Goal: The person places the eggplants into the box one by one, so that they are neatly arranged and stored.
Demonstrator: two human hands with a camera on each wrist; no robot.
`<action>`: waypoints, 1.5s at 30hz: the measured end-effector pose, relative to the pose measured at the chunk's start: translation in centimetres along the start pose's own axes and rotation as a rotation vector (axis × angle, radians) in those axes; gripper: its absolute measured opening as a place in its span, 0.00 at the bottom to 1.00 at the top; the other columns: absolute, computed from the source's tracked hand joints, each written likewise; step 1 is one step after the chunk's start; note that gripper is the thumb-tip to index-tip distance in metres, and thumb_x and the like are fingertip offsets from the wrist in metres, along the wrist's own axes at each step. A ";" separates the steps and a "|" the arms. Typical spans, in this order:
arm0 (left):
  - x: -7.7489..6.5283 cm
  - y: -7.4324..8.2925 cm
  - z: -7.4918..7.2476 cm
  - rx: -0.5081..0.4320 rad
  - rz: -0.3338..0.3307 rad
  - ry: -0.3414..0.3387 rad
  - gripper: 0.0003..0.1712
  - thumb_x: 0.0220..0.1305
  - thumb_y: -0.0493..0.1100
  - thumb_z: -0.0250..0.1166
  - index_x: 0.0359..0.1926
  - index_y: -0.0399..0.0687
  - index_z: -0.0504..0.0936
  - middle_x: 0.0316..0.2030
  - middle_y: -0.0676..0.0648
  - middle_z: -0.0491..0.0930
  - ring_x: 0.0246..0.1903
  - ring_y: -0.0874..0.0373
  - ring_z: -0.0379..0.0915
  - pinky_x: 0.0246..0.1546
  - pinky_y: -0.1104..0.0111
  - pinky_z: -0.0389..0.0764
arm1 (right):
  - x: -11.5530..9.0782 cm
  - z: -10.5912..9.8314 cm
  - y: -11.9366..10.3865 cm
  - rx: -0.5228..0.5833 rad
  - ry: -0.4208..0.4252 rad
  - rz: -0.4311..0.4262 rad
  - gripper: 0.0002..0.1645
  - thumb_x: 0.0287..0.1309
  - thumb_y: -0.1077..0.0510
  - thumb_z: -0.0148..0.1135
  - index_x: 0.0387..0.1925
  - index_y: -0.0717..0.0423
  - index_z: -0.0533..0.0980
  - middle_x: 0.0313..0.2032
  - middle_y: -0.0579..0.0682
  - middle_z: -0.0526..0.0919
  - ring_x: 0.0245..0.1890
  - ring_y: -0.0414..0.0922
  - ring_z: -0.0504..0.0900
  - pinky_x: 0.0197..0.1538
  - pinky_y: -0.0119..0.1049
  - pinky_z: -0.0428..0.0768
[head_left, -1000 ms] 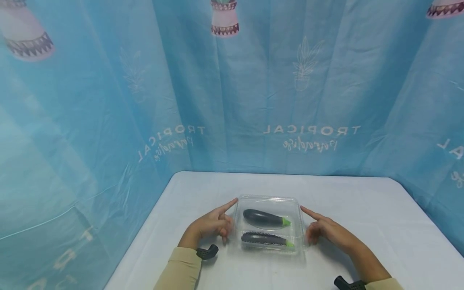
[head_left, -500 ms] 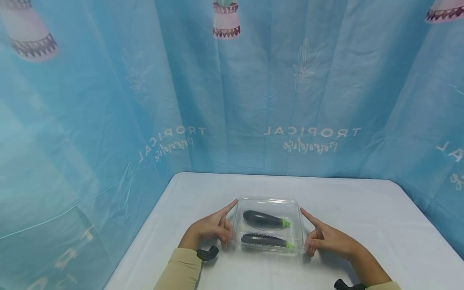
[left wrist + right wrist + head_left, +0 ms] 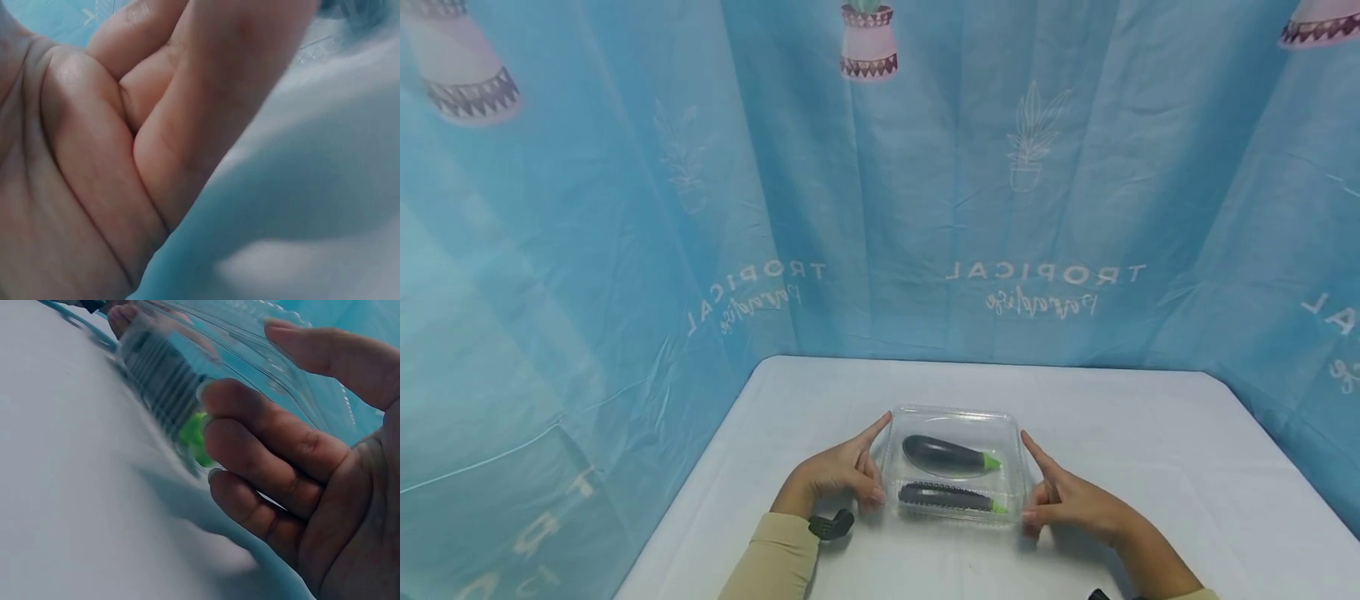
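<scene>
A clear plastic clamshell box [image 3: 1011,454], its lid down, stands on the table. Inside lie two dark eggplants with green tips: one plump eggplant [image 3: 943,454] at the back, one slimmer eggplant [image 3: 943,497] in front. My left hand [image 3: 833,473] is at the box's left side, index finger stretched to the back corner, other fingers bent near the front corner. On the right side, my right hand [image 3: 1078,504] mirrors it. In the right wrist view the bent fingers [image 3: 250,437] lie against the box wall. Left fingertips are out of the left wrist view.
A white-covered table [image 3: 1112,400] bears the box. Blue printed curtains [image 3: 895,208] hang behind it and along its sides. Each wrist wears a black device, such as the left wrist camera [image 3: 831,524].
The right thumb and bent fingers have shifted toward the box's front right corner. The left thumb has moved in toward the front left corner. The box and eggplants have barely moved.
</scene>
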State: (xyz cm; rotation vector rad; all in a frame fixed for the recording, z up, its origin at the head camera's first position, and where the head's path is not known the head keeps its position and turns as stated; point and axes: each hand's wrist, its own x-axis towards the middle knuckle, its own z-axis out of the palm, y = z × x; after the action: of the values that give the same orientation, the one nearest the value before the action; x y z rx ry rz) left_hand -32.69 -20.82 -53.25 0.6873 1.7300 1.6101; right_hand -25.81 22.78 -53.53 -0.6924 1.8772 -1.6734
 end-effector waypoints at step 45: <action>0.1 0.1 0.3 0.000 -0.017 0.006 0.81 0.49 0.25 0.79 0.85 0.67 0.31 0.26 0.35 0.85 0.19 0.54 0.82 0.22 0.63 0.89 | 0.3 0.7 0.2 0.104 -0.011 -0.037 0.71 0.71 0.71 0.60 0.80 0.37 0.15 0.29 0.62 0.86 0.29 0.48 0.87 0.51 0.46 0.87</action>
State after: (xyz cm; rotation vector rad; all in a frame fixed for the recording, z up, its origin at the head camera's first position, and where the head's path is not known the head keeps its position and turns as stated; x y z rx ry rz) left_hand -32.55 -20.53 -53.22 0.6666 1.7358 1.6028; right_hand -25.53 22.06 -53.82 -0.6956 1.7658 -1.7733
